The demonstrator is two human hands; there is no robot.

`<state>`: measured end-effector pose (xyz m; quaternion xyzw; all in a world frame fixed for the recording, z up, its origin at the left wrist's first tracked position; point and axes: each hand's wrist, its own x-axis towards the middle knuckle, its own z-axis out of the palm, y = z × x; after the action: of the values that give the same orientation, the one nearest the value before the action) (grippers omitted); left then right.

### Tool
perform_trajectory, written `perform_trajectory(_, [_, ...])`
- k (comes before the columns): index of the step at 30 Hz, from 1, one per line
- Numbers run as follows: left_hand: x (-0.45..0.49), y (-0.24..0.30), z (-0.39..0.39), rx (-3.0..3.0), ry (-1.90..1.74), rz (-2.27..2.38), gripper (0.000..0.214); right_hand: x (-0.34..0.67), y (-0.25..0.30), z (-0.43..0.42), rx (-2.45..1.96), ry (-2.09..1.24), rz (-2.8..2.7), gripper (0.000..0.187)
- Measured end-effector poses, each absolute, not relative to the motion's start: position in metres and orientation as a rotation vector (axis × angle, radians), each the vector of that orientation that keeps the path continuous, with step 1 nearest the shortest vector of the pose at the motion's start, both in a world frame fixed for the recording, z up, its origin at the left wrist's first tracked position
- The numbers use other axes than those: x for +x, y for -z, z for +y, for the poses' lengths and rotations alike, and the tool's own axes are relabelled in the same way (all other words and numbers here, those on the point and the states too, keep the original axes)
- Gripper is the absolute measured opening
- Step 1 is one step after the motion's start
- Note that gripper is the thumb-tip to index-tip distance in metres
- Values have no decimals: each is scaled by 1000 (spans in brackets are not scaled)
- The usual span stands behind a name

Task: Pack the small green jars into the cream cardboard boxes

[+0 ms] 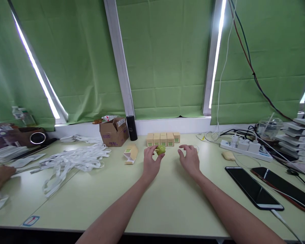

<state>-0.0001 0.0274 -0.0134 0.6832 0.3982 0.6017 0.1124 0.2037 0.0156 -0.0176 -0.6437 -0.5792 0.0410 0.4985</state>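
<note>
Between the fingers and thumb of my left hand (151,162) is a small round green object (161,149), held just above the table. What exactly it is, I cannot make out. My right hand (189,159) hovers to the right of it, fingers curved and apart, with nothing in them. Left of my left hand, a small tan carton (131,154) lies with its near end flap open. Behind the green object, several small tan boxes (163,139) with green labels stand side by side in a row.
Left lie a heap of white straps (76,159) and a co-worker's hand (1,174). A brown cardboard box (113,134) and black cylinder (131,128) stand at the back. Right are a power strip (244,149), cables, a white-edged phone (254,187) and a dark phone (284,186).
</note>
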Motion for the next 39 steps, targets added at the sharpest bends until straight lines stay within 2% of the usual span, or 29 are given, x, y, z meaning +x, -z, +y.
perform_trajectory(2, [-1, 13, 32, 1818, -1742, 1163, 38, 216, 20, 22, -1742, 107, -1431, 32])
perform_trajectory(4, [-1, 12, 34, 1650, -1695, 1138, 43, 226, 24, 27, -1882, 178, -1426, 36])
perform_trajectory(10, [1, 8, 33, 1275, -1578, 922, 56, 241, 37, 34, -2135, 42, -1440, 49])
perform_trajectory(13, [2, 7, 31, 1154, -1564, 822, 57, 243, 41, 35, -2185, -1, -1508, 49])
perform_trajectory(17, [1, 6, 30, 1084, -1563, 806, 60, 232, 40, 31, -2091, 45, -1689, 43])
perform_trajectory(21, [0, 6, 32, 1053, -1582, 821, 61, 209, 33, 17, -1743, 10, -1971, 44])
perform_trajectory(26, [-1, 5, 34, 1029, -1624, 839, 61, 191, 23, -1, -1275, -353, -2062, 50])
perform_trajectory(30, [-1, 3, 33, 1012, -1638, 841, 63, 186, 18, -4, -1005, -801, -1826, 54])
perform_trajectory(35, [-1, 5, 34, 1019, -1637, 821, 60, 176, 10, -4, -609, -1322, -1421, 71])
perform_trajectory(39, [-1, 7, 36, 1025, -1629, 838, 60, 171, 1, -11, -499, -1509, -1217, 77])
